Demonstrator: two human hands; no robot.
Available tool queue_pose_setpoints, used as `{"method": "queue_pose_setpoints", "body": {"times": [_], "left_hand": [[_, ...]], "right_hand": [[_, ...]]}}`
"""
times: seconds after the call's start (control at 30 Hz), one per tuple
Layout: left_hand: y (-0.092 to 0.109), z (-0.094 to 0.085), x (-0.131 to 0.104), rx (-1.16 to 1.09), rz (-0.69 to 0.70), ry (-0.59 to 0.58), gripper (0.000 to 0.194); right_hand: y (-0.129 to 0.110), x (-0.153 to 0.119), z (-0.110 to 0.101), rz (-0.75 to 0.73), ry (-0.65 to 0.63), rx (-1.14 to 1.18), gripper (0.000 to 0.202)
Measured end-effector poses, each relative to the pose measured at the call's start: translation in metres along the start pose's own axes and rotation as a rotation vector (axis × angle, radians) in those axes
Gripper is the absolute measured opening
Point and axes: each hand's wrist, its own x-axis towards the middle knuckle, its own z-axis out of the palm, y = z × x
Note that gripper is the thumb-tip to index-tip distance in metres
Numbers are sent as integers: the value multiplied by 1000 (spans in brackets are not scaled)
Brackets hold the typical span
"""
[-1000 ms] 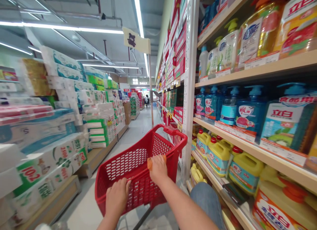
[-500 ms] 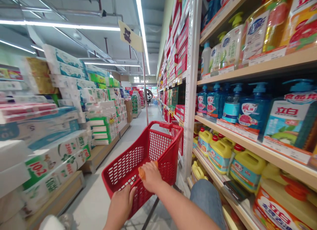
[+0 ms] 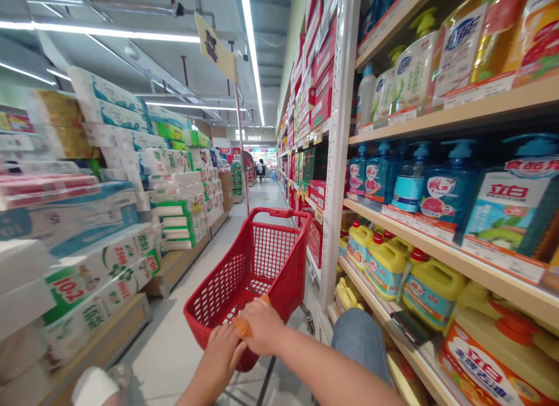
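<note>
A small red shopping cart (image 3: 288,292) with latticed walls stands in front of me in the aisle, its inside showing bare red lattice. My right hand (image 3: 261,325) is closed around an orange cloth (image 3: 243,327), resting on the cart's near rim. Bits of the cloth stick out on both sides of that hand. Just to the left, my left hand (image 3: 222,349) is closed over the same rim, its fingertips close to the cloth. A pole with a pale bear-print flag (image 3: 216,49) rises at the far side of the cart.
Shelves of blue pump bottles (image 3: 452,182) and yellow detergent jugs (image 3: 430,295) run along my right, next to my knee (image 3: 358,348). Stacked paper packs (image 3: 102,289) line the left on low wooden platforms. The aisle floor stretches ahead, with a person (image 3: 261,166) far off.
My right hand has slid along the rim toward my left hand with the cloth. The cart's far end and its flag have swung slightly left, and a front wheel now shows.
</note>
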Motion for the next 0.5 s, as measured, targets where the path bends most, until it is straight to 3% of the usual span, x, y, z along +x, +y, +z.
{"method": "queue_pose_setpoints", "body": {"times": [0.13,0.23,0.4,0.5], "left_hand": [[-17,-12,0,-13,-73,-90,26],[-16,-8,8,16,-143,-110,33],[-3,2,24,18,-135,-172,39],[-9,1,27,18,-124,-186,41]], "right_hand": [[19,-1,-15,238,113,-61,27],[22,-1,-18,382,175,-115,21],[9,-27,-16,192,39,-149,25],[21,-42,-23,192,68,-111,20]]}}
